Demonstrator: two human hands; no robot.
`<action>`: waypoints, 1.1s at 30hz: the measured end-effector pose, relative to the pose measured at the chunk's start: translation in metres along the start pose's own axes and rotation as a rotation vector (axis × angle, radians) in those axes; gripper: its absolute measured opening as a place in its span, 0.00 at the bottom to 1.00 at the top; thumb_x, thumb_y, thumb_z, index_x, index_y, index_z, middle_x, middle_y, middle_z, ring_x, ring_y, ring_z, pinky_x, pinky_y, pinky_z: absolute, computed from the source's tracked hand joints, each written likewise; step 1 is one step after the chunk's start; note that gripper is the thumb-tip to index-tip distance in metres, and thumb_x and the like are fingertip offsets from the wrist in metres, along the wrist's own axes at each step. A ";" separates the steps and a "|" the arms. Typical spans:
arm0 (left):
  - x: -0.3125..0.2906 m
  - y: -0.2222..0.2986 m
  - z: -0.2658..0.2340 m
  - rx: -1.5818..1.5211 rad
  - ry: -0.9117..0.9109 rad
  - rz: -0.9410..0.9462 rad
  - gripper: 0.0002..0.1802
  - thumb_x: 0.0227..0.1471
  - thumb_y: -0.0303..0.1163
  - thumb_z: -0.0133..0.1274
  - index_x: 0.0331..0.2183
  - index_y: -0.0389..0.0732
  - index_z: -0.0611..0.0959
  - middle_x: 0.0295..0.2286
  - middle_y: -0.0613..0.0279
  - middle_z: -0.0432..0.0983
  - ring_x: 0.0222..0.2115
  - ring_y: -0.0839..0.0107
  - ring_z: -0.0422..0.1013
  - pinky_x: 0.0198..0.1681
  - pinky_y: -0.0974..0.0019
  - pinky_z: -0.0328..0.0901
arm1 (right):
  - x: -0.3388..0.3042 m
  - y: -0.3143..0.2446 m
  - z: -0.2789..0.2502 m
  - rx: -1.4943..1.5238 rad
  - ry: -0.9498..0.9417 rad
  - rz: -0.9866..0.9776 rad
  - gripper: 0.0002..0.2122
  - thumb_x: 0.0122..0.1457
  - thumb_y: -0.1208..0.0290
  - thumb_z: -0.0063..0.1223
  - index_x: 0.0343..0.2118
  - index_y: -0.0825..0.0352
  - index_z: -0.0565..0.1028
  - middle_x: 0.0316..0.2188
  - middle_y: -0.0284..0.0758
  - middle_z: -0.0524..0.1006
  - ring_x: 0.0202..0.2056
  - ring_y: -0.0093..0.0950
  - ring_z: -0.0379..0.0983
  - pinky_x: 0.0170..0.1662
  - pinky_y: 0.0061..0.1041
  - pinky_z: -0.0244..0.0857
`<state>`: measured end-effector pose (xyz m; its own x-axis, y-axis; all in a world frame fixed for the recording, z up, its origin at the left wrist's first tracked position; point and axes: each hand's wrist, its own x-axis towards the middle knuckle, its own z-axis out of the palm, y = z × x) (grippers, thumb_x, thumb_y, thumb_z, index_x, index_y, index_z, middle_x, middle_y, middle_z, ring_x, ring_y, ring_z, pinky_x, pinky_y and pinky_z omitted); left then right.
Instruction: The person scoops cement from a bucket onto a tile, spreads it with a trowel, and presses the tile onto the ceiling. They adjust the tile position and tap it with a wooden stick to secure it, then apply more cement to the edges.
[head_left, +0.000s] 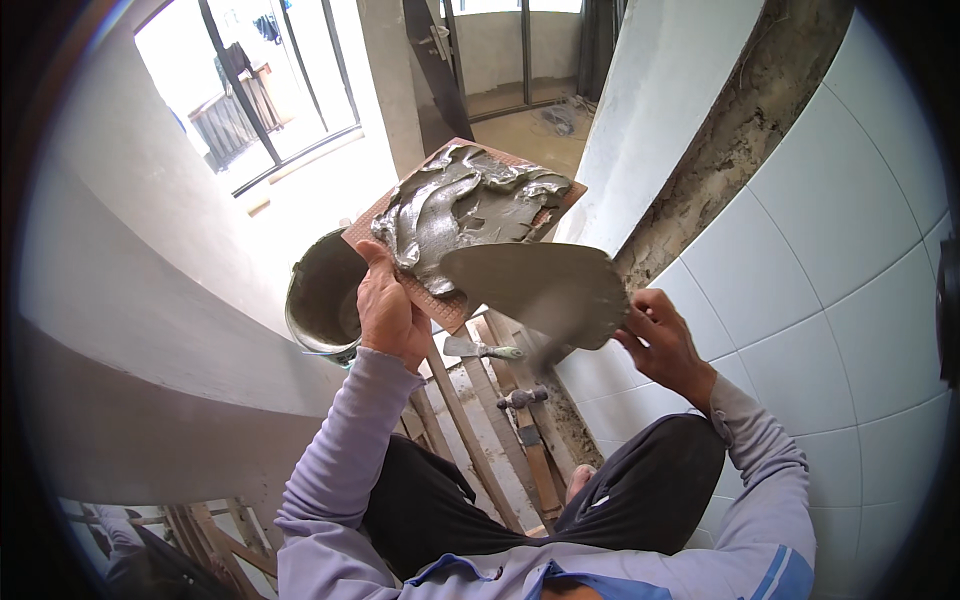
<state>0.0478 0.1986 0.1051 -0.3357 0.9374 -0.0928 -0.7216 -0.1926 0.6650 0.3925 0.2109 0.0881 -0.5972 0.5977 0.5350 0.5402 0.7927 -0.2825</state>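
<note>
My left hand [390, 308] grips the near left edge of a tile [440, 306], its reddish, grid-textured back turned up. Thick, wet grey mortar [450, 200] lies in ridges over most of that back, with bare strips along the edges. A broad trowel [540, 285], smeared grey, is in my right hand [665, 342], whose fingers are closed at its right end. The blade overlaps the tile's near right edge in the picture; whether it touches the mortar I cannot tell. Its handle is mostly hidden, and its lower side is smeared by motion.
Left of the tile stands a mortar-stained bucket [308, 300]. Below my hands, a putty knife [485, 350] and a hammer [535, 435] lie on wooden planks [462, 420]. White tiles [800, 300] cover the right wall, beside a rough bare strip [735, 120]. Windows [265, 90] stand beyond.
</note>
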 end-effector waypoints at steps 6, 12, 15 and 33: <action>-0.012 0.010 0.012 0.155 0.042 0.111 0.29 0.62 0.55 0.40 0.43 0.35 0.74 0.40 0.61 0.76 0.39 0.72 0.75 0.43 0.68 0.74 | -0.034 0.014 -0.045 -0.148 0.118 0.079 0.30 0.47 0.79 0.66 0.56 0.54 0.73 0.33 0.33 0.66 0.28 0.29 0.66 0.28 0.29 0.66; -0.015 0.009 0.018 0.290 -0.013 0.089 0.31 0.62 0.57 0.40 0.44 0.35 0.75 0.41 0.61 0.75 0.41 0.73 0.73 0.46 0.69 0.71 | -0.001 -0.007 -0.050 -0.192 0.062 -0.061 0.33 0.47 0.76 0.66 0.59 0.51 0.71 0.31 0.31 0.65 0.28 0.28 0.64 0.29 0.28 0.65; -0.016 0.008 0.019 0.243 -0.057 0.063 0.31 0.61 0.56 0.40 0.43 0.34 0.75 0.38 0.59 0.78 0.37 0.71 0.77 0.43 0.67 0.75 | -0.003 -0.005 -0.066 -0.201 0.068 -0.001 0.32 0.47 0.77 0.65 0.58 0.52 0.72 0.30 0.32 0.66 0.28 0.29 0.65 0.30 0.28 0.66; -0.012 0.004 0.010 0.186 -0.306 -0.151 0.33 0.61 0.56 0.41 0.47 0.32 0.75 0.41 0.55 0.79 0.39 0.68 0.78 0.41 0.64 0.76 | 0.014 0.012 -0.112 -0.383 0.092 0.004 0.35 0.45 0.80 0.64 0.60 0.49 0.70 0.28 0.30 0.64 0.27 0.26 0.64 0.29 0.27 0.66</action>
<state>0.0554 0.1897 0.1164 -0.0174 0.9998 0.0069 -0.6179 -0.0162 0.7861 0.4570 0.2152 0.1812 -0.5485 0.5733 0.6087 0.7347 0.6780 0.0234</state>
